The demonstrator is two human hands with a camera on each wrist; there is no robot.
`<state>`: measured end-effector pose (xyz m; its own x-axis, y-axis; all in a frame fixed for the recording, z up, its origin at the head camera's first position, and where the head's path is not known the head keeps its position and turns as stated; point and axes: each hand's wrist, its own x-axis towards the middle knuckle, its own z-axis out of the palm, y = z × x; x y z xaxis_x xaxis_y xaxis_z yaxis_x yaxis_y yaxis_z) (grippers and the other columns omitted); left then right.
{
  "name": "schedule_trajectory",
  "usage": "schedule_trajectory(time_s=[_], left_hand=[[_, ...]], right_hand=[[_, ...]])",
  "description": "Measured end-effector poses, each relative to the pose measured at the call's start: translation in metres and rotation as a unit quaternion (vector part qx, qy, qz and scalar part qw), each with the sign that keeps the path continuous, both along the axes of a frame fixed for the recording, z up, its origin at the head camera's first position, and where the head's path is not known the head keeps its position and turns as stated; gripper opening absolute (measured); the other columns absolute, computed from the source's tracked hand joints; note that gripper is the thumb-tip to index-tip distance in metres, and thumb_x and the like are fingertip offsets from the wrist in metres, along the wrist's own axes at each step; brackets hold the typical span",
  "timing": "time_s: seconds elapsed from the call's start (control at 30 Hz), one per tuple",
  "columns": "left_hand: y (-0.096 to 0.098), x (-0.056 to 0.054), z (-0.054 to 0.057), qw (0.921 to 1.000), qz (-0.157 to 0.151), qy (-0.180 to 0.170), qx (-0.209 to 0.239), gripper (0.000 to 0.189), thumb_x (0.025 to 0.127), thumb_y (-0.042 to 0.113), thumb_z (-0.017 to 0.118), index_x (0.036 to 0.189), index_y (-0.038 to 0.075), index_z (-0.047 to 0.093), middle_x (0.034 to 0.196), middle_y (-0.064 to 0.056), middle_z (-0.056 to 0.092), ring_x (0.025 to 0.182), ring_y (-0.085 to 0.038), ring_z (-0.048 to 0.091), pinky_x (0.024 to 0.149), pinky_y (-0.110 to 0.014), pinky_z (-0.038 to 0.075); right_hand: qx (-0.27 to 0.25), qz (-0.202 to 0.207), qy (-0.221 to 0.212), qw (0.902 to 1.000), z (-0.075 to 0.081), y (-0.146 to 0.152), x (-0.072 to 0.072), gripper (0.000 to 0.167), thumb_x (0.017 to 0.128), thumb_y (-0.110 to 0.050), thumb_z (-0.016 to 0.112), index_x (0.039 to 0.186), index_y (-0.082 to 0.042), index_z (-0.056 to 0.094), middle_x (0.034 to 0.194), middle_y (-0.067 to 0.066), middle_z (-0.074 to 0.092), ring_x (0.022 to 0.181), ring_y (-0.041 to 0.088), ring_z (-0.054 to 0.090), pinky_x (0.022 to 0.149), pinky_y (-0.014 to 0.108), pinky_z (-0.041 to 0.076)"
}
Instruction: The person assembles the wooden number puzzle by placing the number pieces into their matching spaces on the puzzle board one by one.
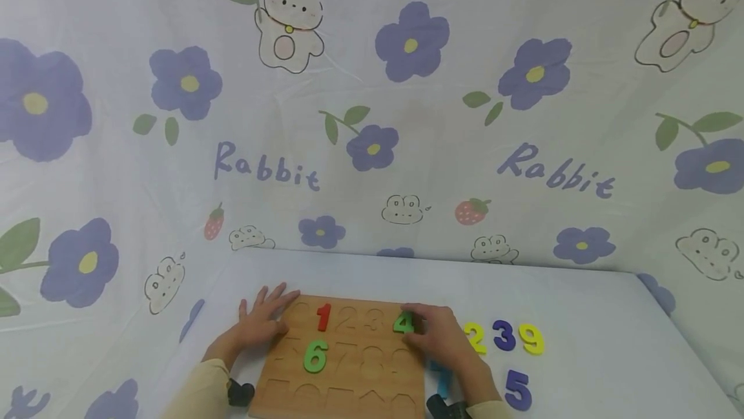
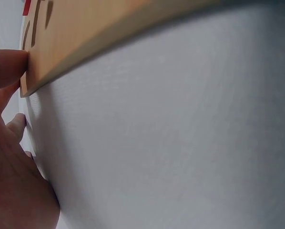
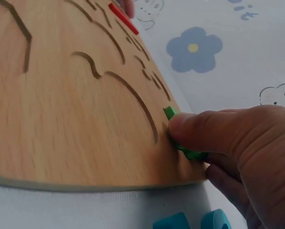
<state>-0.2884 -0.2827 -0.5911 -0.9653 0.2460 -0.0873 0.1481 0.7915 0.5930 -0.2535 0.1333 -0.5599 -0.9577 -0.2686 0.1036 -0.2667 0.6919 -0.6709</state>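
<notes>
A wooden number board (image 1: pixel 389 343) with cut-out recesses lies on the white table. My right hand (image 1: pixel 440 335) is at its upper right corner, pinching a green number 4 (image 1: pixel 403 323) between thumb and fingers. In the right wrist view the thumb covers much of this green piece (image 3: pixel 194 154), which is right at the board surface. My left hand (image 1: pixel 258 323) rests at the upper left edge with fingers spread, the thumb against the board. A red number 1 (image 1: pixel 323 317) sits in the top row, and a green number 6 (image 1: pixel 316 357) is in the row below.
Right of the board lie a yellow 2 (image 1: pixel 475 337), a purple 3 (image 1: pixel 504 335), a yellow 9 (image 1: pixel 531 339) and a purple 5 (image 1: pixel 518 390). Blue pieces (image 1: pixel 444 384) lie partly hidden beside my right forearm. Behind the table (image 1: pixel 593 341) hangs a rabbit-and-flower cloth (image 1: pixel 430 115).
</notes>
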Motion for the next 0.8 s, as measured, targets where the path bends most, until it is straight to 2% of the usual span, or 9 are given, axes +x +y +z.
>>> schedule_trajectory(time_s=[0.27, 0.37, 0.47, 0.6, 0.8], left_hand=[[0.004, 0.007, 0.014, 0.9998, -0.002, -0.012, 0.018, 0.077, 0.089, 0.02, 0.065, 0.164, 0.023, 0.052, 0.181, -0.024, 0.023, 0.165, -0.06, -0.003, 0.119, -0.086, -0.021], [0.005, 0.009, 0.015, 0.9997, -0.002, -0.007, 0.022, 0.076, 0.088, 0.02, 0.065, 0.164, 0.022, 0.052, 0.18, -0.025, 0.023, 0.164, -0.062, -0.002, 0.119, -0.086, -0.02], [0.003, 0.007, 0.009, 0.9997, -0.005, 0.004, 0.025, 0.075, 0.089, 0.023, 0.065, 0.163, 0.025, 0.053, 0.18, -0.023, 0.024, 0.164, -0.061, -0.002, 0.119, -0.086, -0.021], [0.005, 0.008, 0.012, 0.9997, -0.002, -0.002, 0.025, 0.076, 0.088, 0.022, 0.065, 0.163, 0.024, 0.053, 0.181, -0.023, 0.023, 0.165, -0.06, -0.003, 0.119, -0.086, -0.021], [0.008, 0.01, 0.024, 0.9996, 0.003, -0.027, 0.0, 0.078, 0.089, 0.016, 0.065, 0.165, 0.018, 0.05, 0.181, -0.023, 0.021, 0.166, -0.059, -0.003, 0.121, -0.085, -0.019]], right_hand=[[0.033, 0.006, -0.012, 0.9994, -0.002, -0.002, -0.001, 0.059, 0.088, -0.015, 0.09, 0.144, -0.016, 0.072, 0.144, 0.006, 0.074, 0.14, 0.033, 0.067, 0.12, 0.057, 0.051], [0.039, 0.004, 0.001, 0.9992, -0.001, 0.0, 0.001, 0.06, 0.088, -0.015, 0.09, 0.145, -0.015, 0.071, 0.145, 0.005, 0.074, 0.139, 0.031, 0.068, 0.119, 0.055, 0.052], [0.033, -0.015, 0.005, 0.9993, 0.002, 0.004, 0.004, 0.061, 0.088, -0.016, 0.089, 0.147, -0.017, 0.07, 0.146, 0.003, 0.074, 0.141, 0.031, 0.067, 0.118, 0.056, 0.053], [0.013, -0.041, -0.012, 0.999, 0.015, 0.013, 0.013, 0.062, 0.09, -0.019, 0.089, 0.149, -0.022, 0.07, 0.149, 0.003, 0.072, 0.145, 0.034, 0.063, 0.118, 0.059, 0.052], [-0.012, -0.044, -0.046, 0.9979, 0.043, 0.035, 0.032, 0.06, 0.092, -0.025, 0.089, 0.149, -0.029, 0.069, 0.15, 0.0, 0.071, 0.142, 0.032, 0.066, 0.115, 0.061, 0.054]])
